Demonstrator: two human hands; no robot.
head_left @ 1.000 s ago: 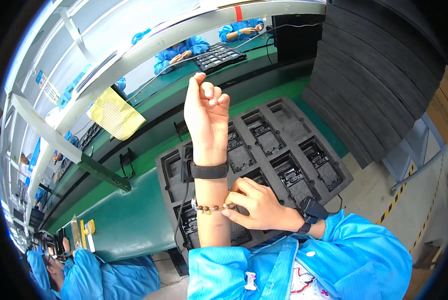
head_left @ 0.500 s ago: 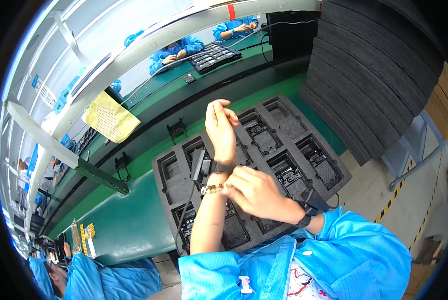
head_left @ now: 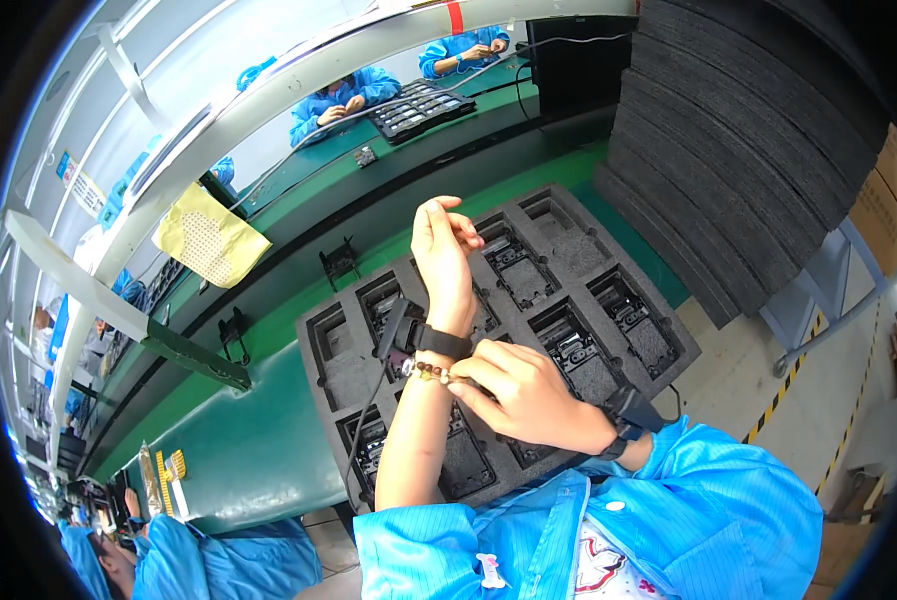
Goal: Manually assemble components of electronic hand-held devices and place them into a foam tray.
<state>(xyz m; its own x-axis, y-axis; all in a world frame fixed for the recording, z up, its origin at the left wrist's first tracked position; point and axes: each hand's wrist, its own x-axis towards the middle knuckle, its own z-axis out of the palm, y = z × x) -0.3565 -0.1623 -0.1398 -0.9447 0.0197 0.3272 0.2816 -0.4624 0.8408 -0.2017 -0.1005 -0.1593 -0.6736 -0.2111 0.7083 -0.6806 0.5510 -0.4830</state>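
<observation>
1. Risk, stringing: the beaded bracelet [head_left: 428, 371] could be slipping from the pinch or giving way, in judgement, if the right hand [head_left: 523, 392] is pulling too hard.
2. Risk, snagging: a black wrist strap [head_left: 442, 342] with a black box [head_left: 400, 328] is sitting just above the beads in the frame; crowding there could be catching them.
3. Risk, loss: a freed bead could be dropping into the dark foam tray [head_left: 688, 352], where black frames [head_left: 628, 312] are occupying compartments, since the wrists are hanging over it.
4. Position: the bracelet is encircling the left wrist, near the centre of the frame; its right end is lying at the right thumb and forefinger tips.
5. Grip, right: thumb and forefinger are closing together on the bracelet's edge; exact contact is partly hidden by the fingers.
6. Grip, left: the left hand [head_left: 443, 248] is pointing up the frame, fingers loosely bent, holding nothing visible.
7. Surroundings: black foam sheets [head_left: 738, 150] are standing stacked at upper right.
</observation>
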